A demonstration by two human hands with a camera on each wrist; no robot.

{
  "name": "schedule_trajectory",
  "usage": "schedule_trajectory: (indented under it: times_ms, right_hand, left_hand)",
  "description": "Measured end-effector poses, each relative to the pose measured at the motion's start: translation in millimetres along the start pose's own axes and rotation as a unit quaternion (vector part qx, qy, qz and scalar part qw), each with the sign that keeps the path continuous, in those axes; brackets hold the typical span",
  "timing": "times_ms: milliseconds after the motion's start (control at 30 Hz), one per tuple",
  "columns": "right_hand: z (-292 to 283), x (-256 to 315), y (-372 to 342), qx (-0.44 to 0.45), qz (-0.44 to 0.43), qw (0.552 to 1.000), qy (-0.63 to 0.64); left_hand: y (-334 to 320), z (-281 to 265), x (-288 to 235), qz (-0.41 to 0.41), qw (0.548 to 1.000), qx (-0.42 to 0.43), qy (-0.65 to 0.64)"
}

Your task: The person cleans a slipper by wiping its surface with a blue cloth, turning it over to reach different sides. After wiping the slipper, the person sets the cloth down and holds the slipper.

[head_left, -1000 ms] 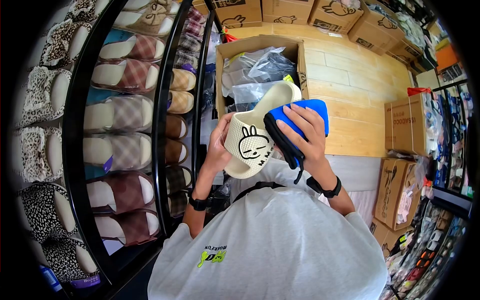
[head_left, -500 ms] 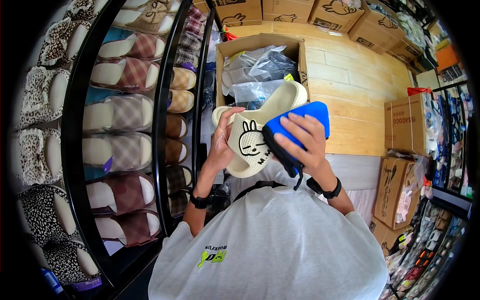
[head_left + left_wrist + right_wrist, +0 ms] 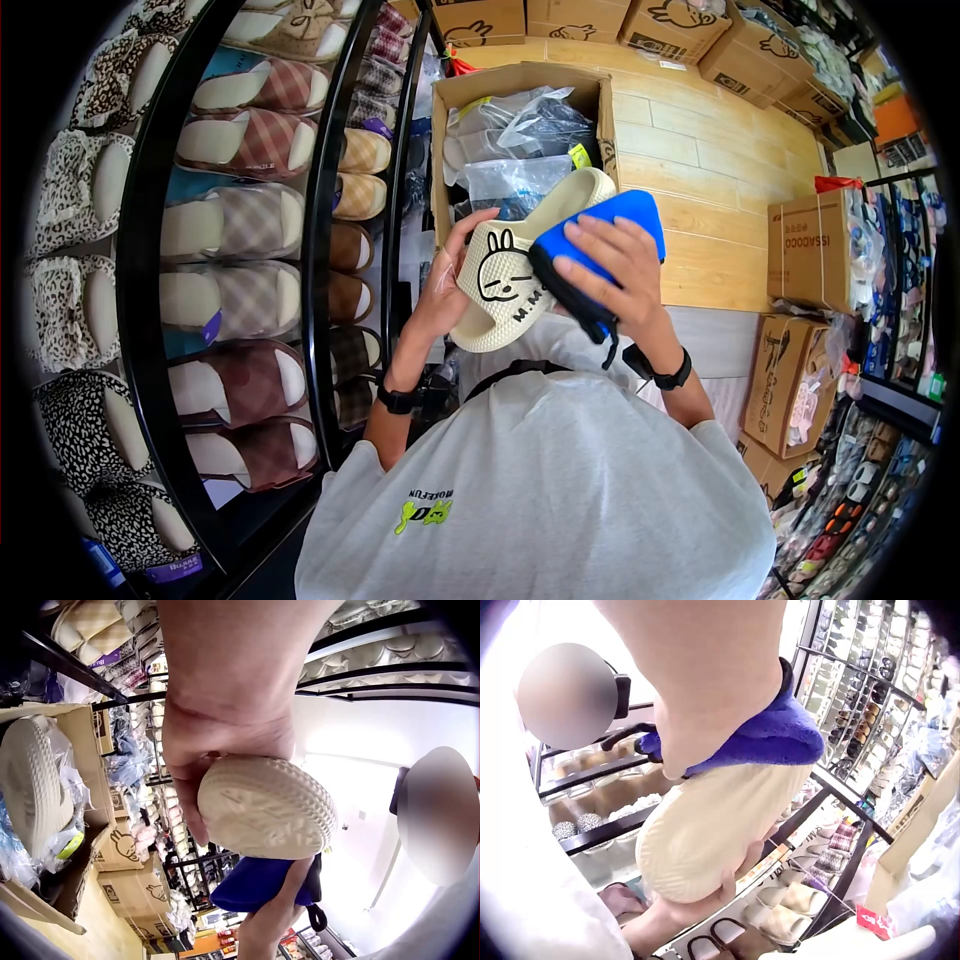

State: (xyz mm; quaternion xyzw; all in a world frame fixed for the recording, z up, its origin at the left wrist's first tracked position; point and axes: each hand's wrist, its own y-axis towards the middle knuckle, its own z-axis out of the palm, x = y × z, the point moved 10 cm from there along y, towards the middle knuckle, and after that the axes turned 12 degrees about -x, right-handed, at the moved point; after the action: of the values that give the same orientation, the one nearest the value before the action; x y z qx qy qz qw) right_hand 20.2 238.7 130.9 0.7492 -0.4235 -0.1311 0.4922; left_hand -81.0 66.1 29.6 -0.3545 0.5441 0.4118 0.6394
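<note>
A cream slipper [image 3: 500,285] with a rabbit face on its strap is held up over the lap in the head view. My left hand [image 3: 440,290] grips its side near the toe end, thumb and fingers around the edge. With my right hand [image 3: 618,270] I hold a folded blue cloth [image 3: 635,215] with black edging against the slipper's other side. The slipper's sole [image 3: 266,810] faces the left wrist camera, the cloth [image 3: 251,885] just below it. In the right wrist view the cloth [image 3: 772,739] lies over one end of the sole [image 3: 705,825].
An open cardboard box [image 3: 525,75] with bagged slippers stands in front. A black rack [image 3: 160,300] of slippers runs along the left. More cartons [image 3: 810,250] and stocked shelves line the right and far side of the wooden floor [image 3: 700,230].
The left index finger has moved up along the strap's edge since the earliest frame. My right hand and the cloth have shifted slightly right. The slipper has turned slightly.
</note>
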Motion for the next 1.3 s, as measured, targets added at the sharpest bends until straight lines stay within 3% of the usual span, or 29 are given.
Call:
schedule_trajectory:
  times_ms: [133,333,467,533,733,800,933,1000,1133,1300]
  right_hand:
    - [-8.8,-32.7,1.9,-0.064,0.112,0.991,-0.021]
    - [4.3,13.0,1.1,0.008,-0.019,1.000,-0.011]
    - [-3.8,-22.7,14.1,-0.036,0.096,0.995,0.016]
    - [-2.4,-23.4,13.4,-0.038,0.111,0.993,0.011]
    - [11.0,19.6,4.7,0.027,-0.017,0.998,0.046]
    - [6.9,-1.8,5.8,0.034,0.003,0.999,0.035]
    - [-5.0,-36.8,10.8,-0.059,0.123,0.991,-0.013]
    - [-5.7,-20.3,12.9,-0.062,0.095,0.993,-0.019]
    - [8.5,15.4,2.2,0.014,-0.039,0.999,-0.010]
    - [-2.3,-43.1,9.9,-0.030,0.107,0.994,-0.001]
  left_hand:
    - [-0.5,1.1,-2.7,0.000,1.000,0.002,0.006]
    - [1.1,2.1,-2.6,-0.004,0.999,0.014,-0.030]
    - [0.1,0.1,-3.1,-0.007,1.000,0.012,-0.006]
    - [2.6,-1.4,-2.2,-0.006,1.000,0.014,0.006]
    - [6.1,3.1,-1.9,-0.003,1.000,0.000,0.011]
    - [4.9,1.0,0.6,-0.010,1.000,-0.012,-0.019]
    - [2.6,0.4,0.6,-0.008,1.000,-0.013,-0.003]
    - [3.1,1.2,5.1,-0.020,1.000,-0.007,-0.008]
    - [6.0,1.6,4.3,-0.014,1.000,-0.018,-0.014]
    - [4.2,4.5,0.3,-0.007,1.000,-0.001,-0.011]
